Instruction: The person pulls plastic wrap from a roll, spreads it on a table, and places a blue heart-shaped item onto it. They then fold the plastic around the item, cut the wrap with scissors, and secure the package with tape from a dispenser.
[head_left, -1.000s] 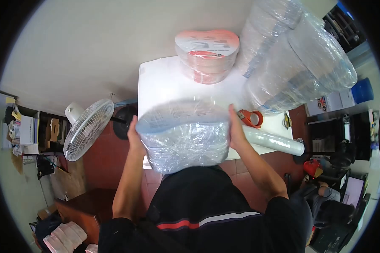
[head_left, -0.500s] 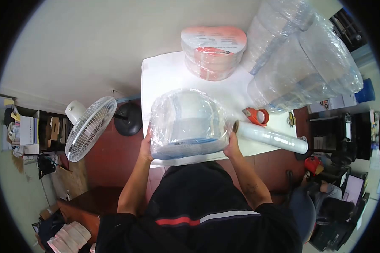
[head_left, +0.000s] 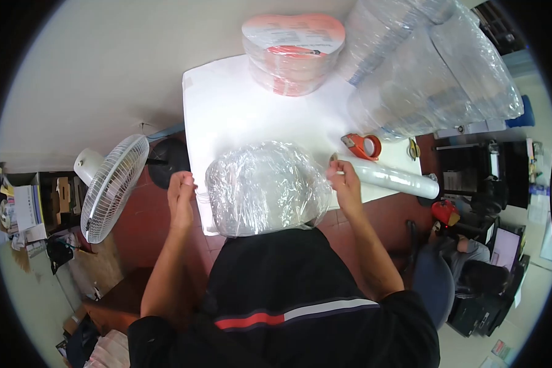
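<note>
A rounded bundle wrapped in clear plastic film (head_left: 267, 190) lies at the table's front edge, against my dark shirt. To its left is my left hand (head_left: 181, 190), fingers curled and pressed together; what they hold, if anything, is too small to tell. My right hand (head_left: 346, 182) is closed at the bundle's right edge, pinching what looks like loose film. Just beyond it lies a roll of clear film (head_left: 395, 178). An orange tape dispenser (head_left: 360, 146) rests behind the roll.
A wrapped red and white stack (head_left: 292, 58) stands at the back of the white table (head_left: 227, 101). Large wrapped bundles (head_left: 420, 80) fill the back right. Scissors (head_left: 414, 149) lie near the right edge. A fan (head_left: 113, 187) stands left; a seated person (head_left: 478, 273) is at right.
Both hands have come off the bundle's lower sides, the left now apart from it. The bundle has turned, so its blue band no longer shows. The view has shifted slightly.
</note>
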Available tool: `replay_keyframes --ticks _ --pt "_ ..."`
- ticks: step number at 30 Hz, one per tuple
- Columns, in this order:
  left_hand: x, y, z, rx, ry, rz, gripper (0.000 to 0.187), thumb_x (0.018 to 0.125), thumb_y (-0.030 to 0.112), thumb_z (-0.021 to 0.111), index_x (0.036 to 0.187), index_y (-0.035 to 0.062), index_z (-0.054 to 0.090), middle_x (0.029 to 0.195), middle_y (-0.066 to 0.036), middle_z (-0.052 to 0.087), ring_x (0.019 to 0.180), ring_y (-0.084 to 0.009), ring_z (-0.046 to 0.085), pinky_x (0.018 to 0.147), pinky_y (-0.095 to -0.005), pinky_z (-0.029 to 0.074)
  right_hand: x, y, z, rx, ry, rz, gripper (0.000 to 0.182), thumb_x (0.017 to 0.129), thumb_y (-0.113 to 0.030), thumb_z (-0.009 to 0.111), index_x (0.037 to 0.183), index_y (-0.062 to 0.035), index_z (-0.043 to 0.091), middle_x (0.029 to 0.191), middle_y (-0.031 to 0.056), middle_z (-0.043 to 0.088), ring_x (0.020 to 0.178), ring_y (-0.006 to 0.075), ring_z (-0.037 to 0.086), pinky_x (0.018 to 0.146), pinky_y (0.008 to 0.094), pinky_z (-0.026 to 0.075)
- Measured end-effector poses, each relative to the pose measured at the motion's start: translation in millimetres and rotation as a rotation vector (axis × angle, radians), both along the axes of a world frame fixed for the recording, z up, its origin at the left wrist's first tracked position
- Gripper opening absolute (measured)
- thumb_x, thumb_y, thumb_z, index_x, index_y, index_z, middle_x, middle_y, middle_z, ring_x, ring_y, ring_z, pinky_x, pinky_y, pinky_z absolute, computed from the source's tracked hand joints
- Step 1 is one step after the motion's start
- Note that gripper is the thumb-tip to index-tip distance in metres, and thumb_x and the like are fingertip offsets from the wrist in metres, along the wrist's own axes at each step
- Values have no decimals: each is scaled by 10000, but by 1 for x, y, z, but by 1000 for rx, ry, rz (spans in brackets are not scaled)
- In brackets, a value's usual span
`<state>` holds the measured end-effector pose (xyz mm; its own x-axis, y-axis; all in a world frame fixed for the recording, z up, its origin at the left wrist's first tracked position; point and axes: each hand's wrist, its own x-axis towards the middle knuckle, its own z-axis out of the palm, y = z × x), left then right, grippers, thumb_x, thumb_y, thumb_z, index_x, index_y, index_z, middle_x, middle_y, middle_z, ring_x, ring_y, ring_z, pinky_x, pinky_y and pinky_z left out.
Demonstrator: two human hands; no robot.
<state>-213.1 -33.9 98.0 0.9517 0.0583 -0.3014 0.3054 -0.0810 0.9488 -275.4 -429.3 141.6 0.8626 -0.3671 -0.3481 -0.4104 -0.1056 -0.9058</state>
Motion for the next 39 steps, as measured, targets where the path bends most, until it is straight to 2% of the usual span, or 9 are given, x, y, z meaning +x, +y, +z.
replay_keyframes --ticks 3,12,14,18,19,22,25,34,39 --pt "-5 -42 68 557 -169 -250 389 774 197 847 946 -29 579 717 -68 601 604 -136 574 549 -303 470 1 5 27 -503 -67 365 271 796 -184 831 785 0 633 697 26 616 573 80 500 525 253 417" --pt "-4 -16 101 582 -376 -178 191 770 6 799 746 -28 613 575 -72 583 525 -85 532 527 -259 449 -19 -4 56 -437 -312 133 168 856 -26 733 726 12 635 650 42 614 572 70 536 509 250 406" --pt "-3 -5 115 559 -285 -142 171 775 -3 790 760 -22 620 566 -70 576 534 -74 547 528 -249 448 -21 -38 79 -488 -390 -158 107 863 1 730 795 0 647 642 11 578 599 39 512 531 226 404" --pt "-13 -46 137 732 -705 -133 119 782 -12 765 805 20 653 796 -85 641 632 -169 615 554 -283 488 -20 -21 106 -815 -425 213 237 783 -83 815 947 -36 651 795 71 634 659 179 588 607 305 492" --pt "-12 -54 140 792 -828 -114 131 772 39 783 815 37 660 888 -101 643 752 -243 650 638 -329 530 -20 -3 110 -777 -483 415 329 746 -135 824 1015 -49 656 943 108 650 792 283 619 697 379 520" --pt "-18 -94 160 697 -879 -469 151 763 100 795 810 47 662 883 -116 647 835 -274 661 693 -377 519 -13 36 89 -923 -525 982 341 780 -146 759 1105 -80 678 1168 113 622 983 298 605 944 440 439" --pt "-8 -83 112 1094 -720 -789 146 762 110 777 815 40 661 892 -114 651 795 -320 636 721 -395 478 -1 42 69 -1101 -244 1135 163 755 -108 721 910 -82 680 956 74 649 949 279 608 913 430 405" --pt "-59 -26 188 633 -618 -1185 42 774 81 720 785 91 681 816 -96 642 763 -321 620 712 -410 443 -25 23 159 -873 -448 1444 59 741 -171 731 705 -147 691 717 11 610 838 208 554 828 377 375" --pt "-52 -59 212 435 -680 -981 7 785 58 675 787 51 678 806 -111 625 766 -343 613 673 -443 481 -3 45 169 -561 -575 1221 155 809 -190 694 701 -82 665 732 71 604 787 287 577 738 432 435"
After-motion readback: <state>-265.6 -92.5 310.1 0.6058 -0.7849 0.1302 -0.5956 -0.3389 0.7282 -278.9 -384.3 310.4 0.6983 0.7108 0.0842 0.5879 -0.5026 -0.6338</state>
